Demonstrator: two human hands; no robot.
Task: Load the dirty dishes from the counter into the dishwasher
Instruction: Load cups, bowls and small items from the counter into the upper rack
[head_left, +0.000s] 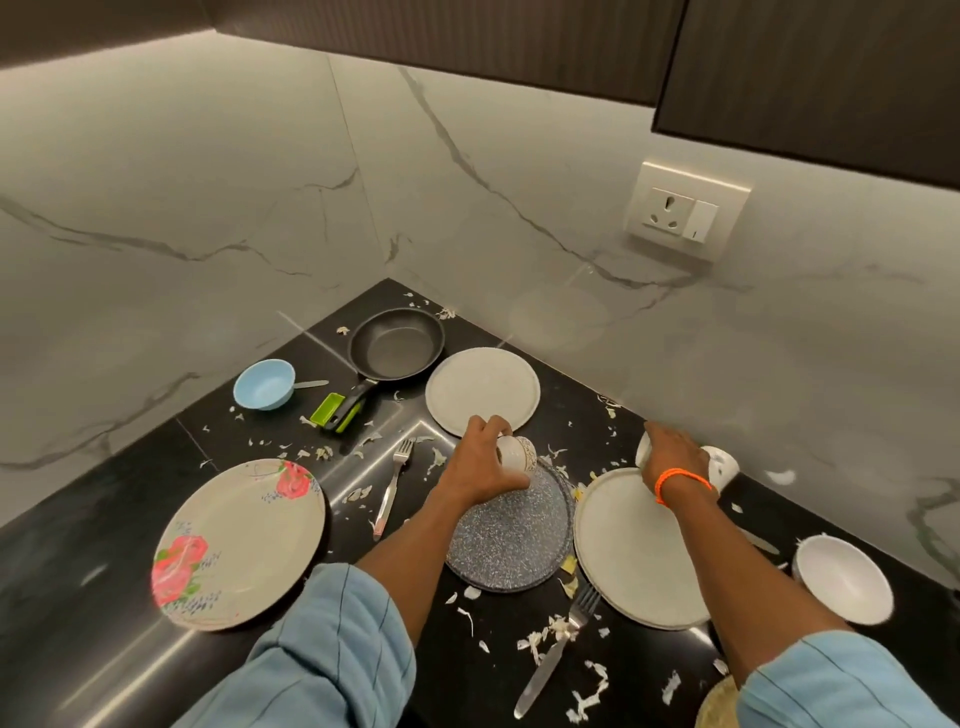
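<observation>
My left hand (480, 460) grips a small white cup with a gold pattern (517, 453), tipped on its side above a speckled grey plate (511, 540). My right hand (672, 457) reaches over a white plate (631, 545) and covers a white cup (643, 449) near the wall; its grasp is hidden. A second white cup (722, 465) stands just right of it. Another white plate (483, 389), a floral plate (239, 545), a white bowl (844, 579), a blue bowl (264, 384), a black pan (397, 343) and two forks (395, 483) (558, 649) lie on the black counter (104, 571).
Food scraps are strewn over the counter. A green peeler (328, 408) lies by the pan handle. Marble walls meet in a corner behind the dishes, with a socket (685, 213) on the right wall. Dark cabinets hang overhead. The dishwasher is out of view.
</observation>
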